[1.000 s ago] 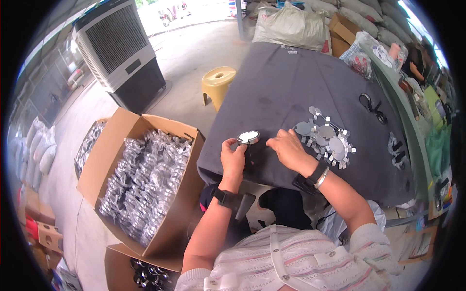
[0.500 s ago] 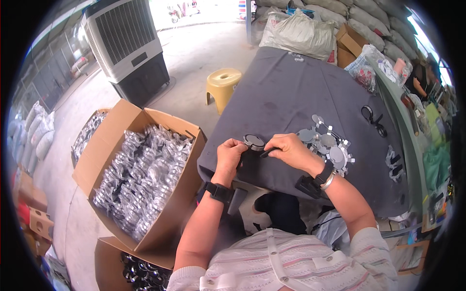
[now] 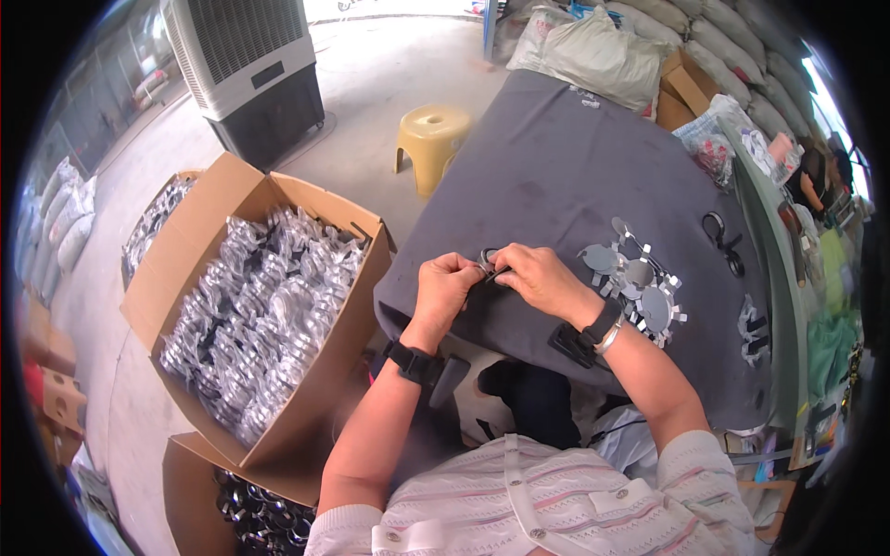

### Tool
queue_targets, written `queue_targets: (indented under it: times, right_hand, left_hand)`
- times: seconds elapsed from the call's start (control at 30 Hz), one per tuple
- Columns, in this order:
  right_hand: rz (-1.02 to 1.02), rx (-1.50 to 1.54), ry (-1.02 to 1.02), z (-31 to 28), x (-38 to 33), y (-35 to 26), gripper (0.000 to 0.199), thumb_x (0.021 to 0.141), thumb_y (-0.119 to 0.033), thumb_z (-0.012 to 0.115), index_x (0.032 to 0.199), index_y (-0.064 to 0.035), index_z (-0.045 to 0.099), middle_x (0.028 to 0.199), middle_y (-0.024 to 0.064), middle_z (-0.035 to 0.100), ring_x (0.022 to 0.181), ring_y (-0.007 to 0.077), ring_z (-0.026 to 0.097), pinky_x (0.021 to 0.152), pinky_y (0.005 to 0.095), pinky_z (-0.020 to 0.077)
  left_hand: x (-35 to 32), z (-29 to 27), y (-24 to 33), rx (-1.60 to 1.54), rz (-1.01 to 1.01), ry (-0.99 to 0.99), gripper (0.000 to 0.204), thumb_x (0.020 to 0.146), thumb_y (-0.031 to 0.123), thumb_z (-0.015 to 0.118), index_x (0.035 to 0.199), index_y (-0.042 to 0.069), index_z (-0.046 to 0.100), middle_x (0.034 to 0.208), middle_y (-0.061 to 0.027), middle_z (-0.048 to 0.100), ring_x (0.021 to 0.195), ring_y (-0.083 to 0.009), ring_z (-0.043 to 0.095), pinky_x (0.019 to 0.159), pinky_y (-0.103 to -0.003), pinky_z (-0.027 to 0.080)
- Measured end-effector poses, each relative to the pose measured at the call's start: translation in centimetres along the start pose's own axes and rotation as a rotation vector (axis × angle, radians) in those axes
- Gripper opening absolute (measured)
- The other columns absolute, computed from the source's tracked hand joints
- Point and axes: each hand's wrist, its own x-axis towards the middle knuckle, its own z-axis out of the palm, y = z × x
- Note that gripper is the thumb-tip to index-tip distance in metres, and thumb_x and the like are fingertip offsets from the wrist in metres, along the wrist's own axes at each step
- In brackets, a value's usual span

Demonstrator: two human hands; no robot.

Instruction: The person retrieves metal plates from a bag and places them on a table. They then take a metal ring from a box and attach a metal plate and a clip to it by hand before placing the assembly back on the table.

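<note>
Over the near left part of the grey cloth-covered table (image 3: pixel 556 167), my two hands meet at a small round black-rimmed mirror (image 3: pixel 488 259). My left hand (image 3: pixel 445 292) pinches its left side. The fingers of my right hand (image 3: pixel 545 278) are closed on a black strap-like part (image 3: pixel 502 271) at its right. Both hands cover much of the piece, and its face is mostly hidden. To the right of my right hand lies a loose pile of flat grey discs (image 3: pixel 640 273) with white tabs. Farther right rests another black-rimmed round piece (image 3: pixel 713 225) with its black arm.
At the left stands an open carton (image 3: pixel 371 278) full of clear-bagged round pieces; another carton (image 3: pixel 190 482) below holds black ones. A yellow stool (image 3: pixel 434 139) and an air cooler (image 3: pixel 269 102) stand beyond. Sacks (image 3: pixel 603 51) lie behind the table. A person (image 3: pixel 809 185) sits far right.
The mirror has tipped from nearly face-up to a steeper angle. My right hand has come in closer to my left, covering more of it. The whole view has shifted slightly.
</note>
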Motion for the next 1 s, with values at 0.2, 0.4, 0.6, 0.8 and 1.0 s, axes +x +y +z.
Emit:
queue_targets:
  times: [0.2, 0.4, 0.6, 0.8, 1.0]
  right_hand:
    - [-0.001, -0.046, -0.063, -0.7, 0.7, -0.2, 0.022, 0.076, -0.004, 0.069, 0.093, -0.0025, 0.054, 0.088, 0.012, 0.064, 0.078, 0.0341, 0.063, 0.065, 0.0391, 0.0507]
    - [-0.074, -0.042, -0.13, -0.3, 2.5, 0.8, 0.022, 0.075, -0.005, 0.07, 0.091, -0.0027, 0.055, 0.085, 0.0115, 0.062, 0.075, 0.0334, 0.063, 0.063, 0.0383, 0.0501]
    - [-0.05, -0.07, -0.257, -1.5, 5.5, 1.3, 0.017, 0.074, -0.01, 0.069, 0.083, -0.0024, 0.057, 0.082, 0.0116, 0.062, 0.074, 0.0318, 0.063, 0.063, 0.0363, 0.05]
    - [-0.043, 0.048, -0.259, -0.3, 5.7, 2.7, 0.021, 0.073, -0.018, 0.067, 0.087, -0.003, 0.062, 0.078, 0.0135, 0.063, 0.075, 0.0327, 0.063, 0.065, 0.039, 0.0495]
    - [0.51, 0.455, 0.281, -0.6, -0.8, 2.2, 0.023, 0.078, -0.02, 0.069, 0.083, 0.001, 0.061, 0.082, 0.0134, 0.066, 0.081, 0.0244, 0.065, 0.068, 0.0387, 0.0489]
  left_hand:
    - [-0.7, 0.3, -2.0, 0.147, 0.35, 0.049, 0.006, 0.077, 0.005, 0.066, 0.078, 0.0, 0.062, 0.064, 0.0011, 0.057, 0.051, -0.007, 0.047, 0.047, -0.024, 0.038]
    - [-0.9, 0.3, -2.2, 0.565, 0.656, 0.183, 0.022, 0.072, 0.011, 0.072, 0.086, 0.002, 0.058, 0.063, -0.0102, 0.059, 0.051, -0.0213, 0.057, 0.051, -0.031, 0.044]
    - [0.3, 0.5, -1.9, 0.641, 0.76, 0.21, 0.02, 0.075, 0.011, 0.072, 0.086, 0.003, 0.057, 0.062, -0.0142, 0.058, 0.053, -0.0302, 0.059, 0.05, -0.034, 0.045]
    - [-0.2, 0.9, -1.6, 0.544, 0.654, 0.226, 0.02, 0.081, 0.012, 0.068, 0.078, 0.0, 0.052, 0.057, -0.013, 0.052, 0.05, -0.0153, 0.046, 0.048, -0.032, 0.041]
    - [0.2, -0.7, -3.0, 0.525, 0.591, 0.141, 0.022, 0.081, 0.012, 0.068, 0.093, -0.003, 0.057, 0.076, -0.0164, 0.06, 0.067, -0.0308, 0.058, 0.063, -0.037, 0.045]
